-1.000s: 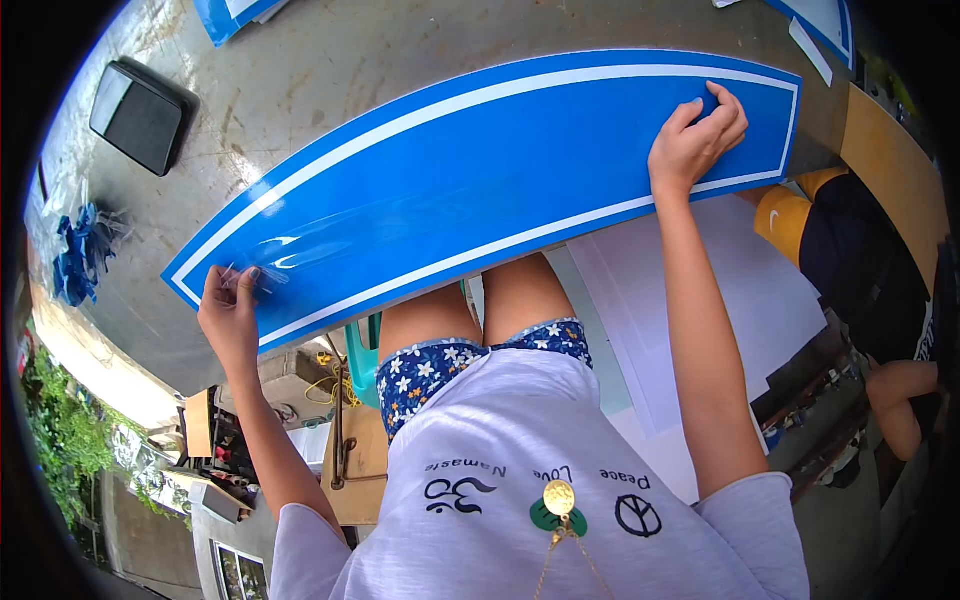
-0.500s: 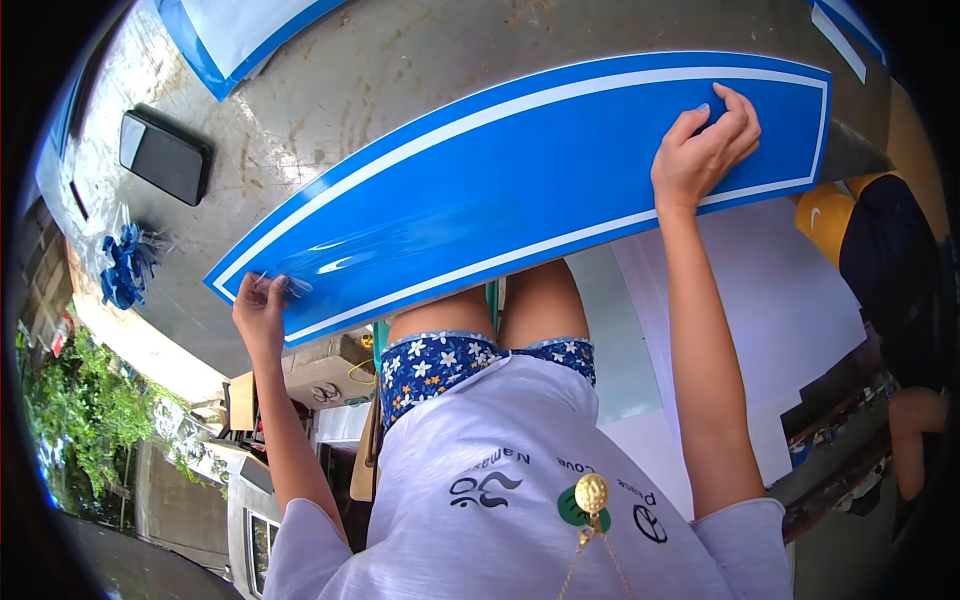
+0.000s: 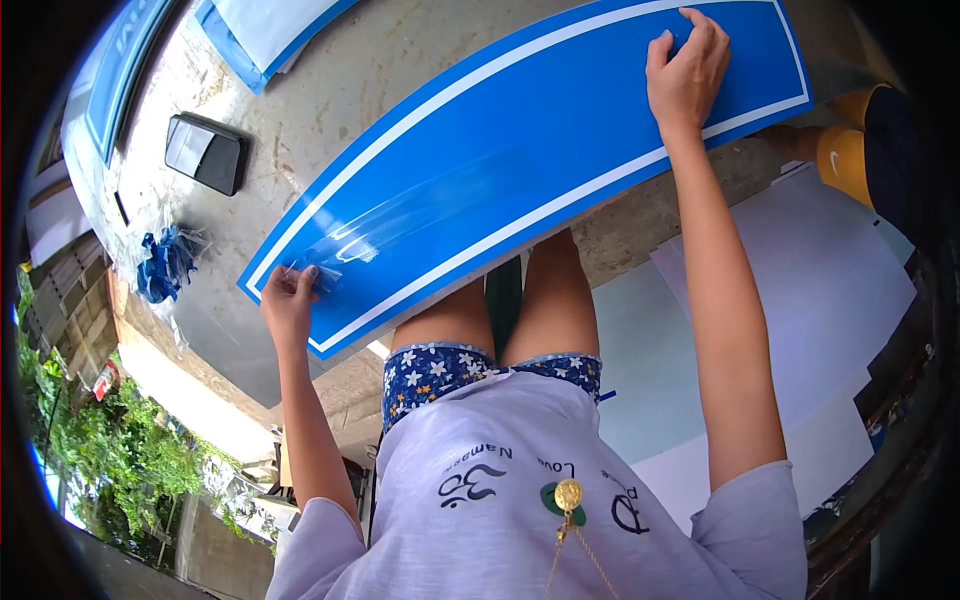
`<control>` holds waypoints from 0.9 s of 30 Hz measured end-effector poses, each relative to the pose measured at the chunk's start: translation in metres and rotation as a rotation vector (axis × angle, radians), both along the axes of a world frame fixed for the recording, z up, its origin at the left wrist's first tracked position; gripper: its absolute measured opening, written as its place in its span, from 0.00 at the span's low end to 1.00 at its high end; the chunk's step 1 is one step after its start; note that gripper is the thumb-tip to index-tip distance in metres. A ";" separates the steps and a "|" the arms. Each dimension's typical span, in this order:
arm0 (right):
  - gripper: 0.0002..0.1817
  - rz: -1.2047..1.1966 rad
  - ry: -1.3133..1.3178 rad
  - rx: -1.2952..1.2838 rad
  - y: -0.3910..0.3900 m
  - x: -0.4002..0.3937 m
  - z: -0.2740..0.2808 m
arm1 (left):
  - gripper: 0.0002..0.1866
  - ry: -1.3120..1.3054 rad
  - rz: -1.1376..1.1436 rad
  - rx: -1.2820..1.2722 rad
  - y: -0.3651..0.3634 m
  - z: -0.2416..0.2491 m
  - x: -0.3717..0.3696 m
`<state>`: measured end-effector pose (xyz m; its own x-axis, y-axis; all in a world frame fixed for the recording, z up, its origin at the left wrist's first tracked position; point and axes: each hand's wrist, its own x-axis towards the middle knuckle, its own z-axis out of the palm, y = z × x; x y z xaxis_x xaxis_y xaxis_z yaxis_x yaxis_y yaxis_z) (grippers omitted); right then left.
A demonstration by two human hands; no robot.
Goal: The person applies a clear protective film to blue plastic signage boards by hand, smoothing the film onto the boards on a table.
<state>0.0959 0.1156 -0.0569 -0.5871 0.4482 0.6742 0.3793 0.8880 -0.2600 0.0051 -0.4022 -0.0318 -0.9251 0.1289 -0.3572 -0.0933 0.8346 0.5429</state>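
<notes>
Left hand: pinching clear film at blue sign corner.
Right hand: fingers curled, pressing on sign's far end.
Counter: under sign.

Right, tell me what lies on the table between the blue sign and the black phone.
Nothing: in the head view, only bare grey table separates the blue sign from the black phone.

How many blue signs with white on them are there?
3. One long sign lies under both hands, a second sits at the top edge, and a third is at the far left. More may be hidden outside the picture.
</notes>
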 end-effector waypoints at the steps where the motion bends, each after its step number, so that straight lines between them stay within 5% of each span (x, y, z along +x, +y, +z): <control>1: 0.19 -0.004 0.031 0.010 0.000 -0.001 0.002 | 0.14 0.045 0.004 0.041 0.006 -0.001 0.002; 3: 0.22 -0.091 0.020 -0.211 -0.001 -0.002 0.010 | 0.15 0.120 -0.008 -0.001 0.014 -0.001 0.011; 7: 0.23 -0.105 -0.026 -0.179 0.014 -0.016 0.011 | 0.17 0.265 -0.018 -0.089 0.034 -0.002 0.011; 9: 0.22 -0.099 -0.021 0.070 0.003 -0.018 0.027 | 0.17 0.284 -0.014 -0.088 0.041 0.000 0.008; 20: 0.25 -0.058 -0.155 -0.192 -0.091 -0.018 -0.002 | 0.18 0.362 -0.039 0.050 0.027 0.001 0.023; 27: 0.28 -0.113 -0.186 -0.119 -0.098 -0.011 -0.006 | 0.18 -0.010 -0.106 0.279 0.013 0.005 0.024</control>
<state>0.0852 0.0178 -0.0634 -0.6380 0.5878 0.4975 0.5255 0.8045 -0.2767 0.0287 -0.3896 -0.0272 -0.8978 0.3190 -0.3035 -0.0205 0.6583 0.7525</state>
